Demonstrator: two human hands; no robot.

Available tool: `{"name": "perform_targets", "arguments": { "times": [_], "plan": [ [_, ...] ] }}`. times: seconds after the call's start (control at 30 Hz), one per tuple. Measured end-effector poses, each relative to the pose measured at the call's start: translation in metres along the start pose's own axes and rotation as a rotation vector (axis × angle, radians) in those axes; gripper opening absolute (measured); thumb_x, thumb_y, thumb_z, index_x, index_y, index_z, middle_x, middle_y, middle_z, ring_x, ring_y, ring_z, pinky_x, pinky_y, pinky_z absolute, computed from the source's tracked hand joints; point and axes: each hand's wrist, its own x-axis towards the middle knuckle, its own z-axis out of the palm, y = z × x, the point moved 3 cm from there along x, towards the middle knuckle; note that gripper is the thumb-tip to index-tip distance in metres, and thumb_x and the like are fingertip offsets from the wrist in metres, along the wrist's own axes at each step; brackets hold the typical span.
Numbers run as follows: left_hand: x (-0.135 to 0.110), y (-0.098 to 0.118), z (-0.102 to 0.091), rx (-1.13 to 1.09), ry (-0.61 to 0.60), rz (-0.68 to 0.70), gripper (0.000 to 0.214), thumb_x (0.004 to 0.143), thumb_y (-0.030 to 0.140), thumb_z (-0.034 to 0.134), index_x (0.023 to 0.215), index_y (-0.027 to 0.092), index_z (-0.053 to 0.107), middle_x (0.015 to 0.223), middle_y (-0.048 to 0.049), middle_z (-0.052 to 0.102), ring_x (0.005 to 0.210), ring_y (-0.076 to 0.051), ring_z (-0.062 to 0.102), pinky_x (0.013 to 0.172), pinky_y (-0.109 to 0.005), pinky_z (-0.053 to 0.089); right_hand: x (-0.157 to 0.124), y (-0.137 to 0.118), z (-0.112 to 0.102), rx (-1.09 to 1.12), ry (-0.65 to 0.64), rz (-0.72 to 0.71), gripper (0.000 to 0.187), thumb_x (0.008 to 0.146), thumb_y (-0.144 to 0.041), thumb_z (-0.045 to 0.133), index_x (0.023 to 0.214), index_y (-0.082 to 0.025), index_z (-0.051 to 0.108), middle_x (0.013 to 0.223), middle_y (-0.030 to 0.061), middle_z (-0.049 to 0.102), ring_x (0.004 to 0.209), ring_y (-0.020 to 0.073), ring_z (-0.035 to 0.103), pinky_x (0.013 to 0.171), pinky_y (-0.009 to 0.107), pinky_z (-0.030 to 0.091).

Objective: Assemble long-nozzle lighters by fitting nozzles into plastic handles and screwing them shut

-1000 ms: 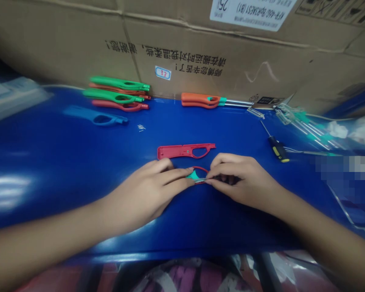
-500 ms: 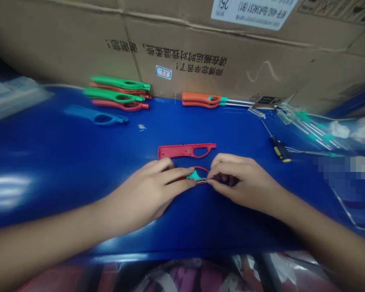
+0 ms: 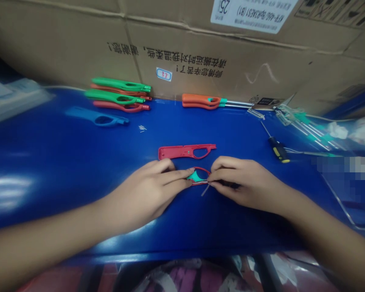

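Directly in front of me, a red lighter half-shell [image 3: 205,169] lies under my fingers, with a teal trigger [image 3: 196,177] inside its loop. My left hand [image 3: 149,184] is closed on the handle end and hides most of it. At the loop's right end, the fingertips of my right hand [image 3: 243,176] pinch a thin grey wire [image 3: 205,190], whose loose end sticks out towards me. Its other end is hidden by the fingers. Just behind my hands rests another red half-shell [image 3: 174,151], its hollow inner side facing up.
Green and red lighter shells [image 3: 115,95] are stacked at back left, near a blue shell [image 3: 105,119] and small metal pins [image 3: 142,128]. Orange lighters [image 3: 200,101] lie by the cardboard wall [image 3: 88,24]. Right: a screwdriver [image 3: 278,151] and metal lighter tubes [image 3: 313,132].
The grey wire's loose end now points down towards me, out of the right fingertips, where a strand ran along the loop before. Both hands stay nearly in place.
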Motion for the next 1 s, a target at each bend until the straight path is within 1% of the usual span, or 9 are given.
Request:
{"name": "perform_targets", "arguments": {
  "times": [0.23,0.4,0.57,0.73,0.87,0.93,1.0],
  "plan": [
    [-0.001,0.001,-0.001,0.002,0.008,0.004,0.032,0.101,0.015,0.05,0.129,0.018,0.065,0.143,-0.0012,0.061,0.099,-0.023,0.056,0.085,-0.04,0.056,0.0,-0.001,-0.001,-0.003,-0.016,0.008,0.015,0.099,-0.023,0.053,0.1,-0.023,0.068,0.103,0.0024,0.065,0.079,0.0108,0.062,0.068,0.024,0.046],
    [0.0,0.002,-0.002,0.002,0.009,0.021,0.033,0.1,0.013,0.051,0.13,0.018,0.065,0.141,-0.0011,0.063,0.1,-0.022,0.057,0.086,-0.039,0.058,0.001,-0.001,0.0,0.013,-0.021,0.003,0.016,0.1,-0.024,0.053,0.102,-0.023,0.069,0.105,0.0019,0.066,0.083,0.0115,0.064,0.073,0.024,0.047],
    [-0.001,0.004,-0.005,0.096,0.01,0.104,0.035,0.098,0.011,0.051,0.131,0.011,0.064,0.138,-0.0066,0.065,0.107,-0.026,0.062,0.089,-0.041,0.061,0.0,-0.002,0.002,0.014,-0.022,0.013,0.015,0.1,-0.025,0.054,0.102,-0.023,0.069,0.104,0.0014,0.066,0.084,0.0115,0.064,0.073,0.024,0.047],
    [-0.006,0.006,-0.011,0.155,0.072,0.11,0.032,0.1,0.013,0.047,0.125,0.008,0.066,0.126,-0.0118,0.071,0.11,-0.026,0.067,0.09,-0.04,0.063,0.001,-0.003,0.001,0.003,-0.021,0.015,0.015,0.1,-0.024,0.054,0.101,-0.022,0.069,0.103,0.0019,0.066,0.083,0.0116,0.064,0.072,0.024,0.047],
    [-0.007,0.008,-0.012,0.199,0.029,0.156,0.035,0.099,0.012,0.044,0.127,0.007,0.065,0.127,-0.0138,0.071,0.111,-0.026,0.07,0.091,-0.04,0.063,0.002,-0.004,0.0,-0.046,-0.014,-0.002,0.015,0.1,-0.025,0.054,0.097,-0.021,0.068,0.101,0.0022,0.067,0.08,0.0113,0.064,0.068,0.024,0.045],
    [-0.007,0.008,-0.013,0.195,0.0,0.153,0.035,0.098,0.013,0.046,0.128,0.008,0.064,0.126,-0.0131,0.071,0.11,-0.027,0.07,0.089,-0.04,0.064,0.003,-0.005,0.0,-0.089,0.008,-0.022,0.015,0.1,-0.029,0.054,0.097,-0.021,0.068,0.101,0.0023,0.067,0.078,0.0111,0.063,0.065,0.024,0.044],
    [-0.006,0.008,-0.013,0.188,-0.018,0.142,0.036,0.097,0.013,0.047,0.128,0.008,0.064,0.126,-0.0131,0.072,0.11,-0.028,0.07,0.088,-0.04,0.064,0.004,-0.007,0.001,-0.128,0.026,-0.05,0.017,0.099,-0.034,0.056,0.1,-0.022,0.067,0.104,0.0032,0.067,0.078,0.0116,0.063,0.062,0.024,0.043]
  ]
}}
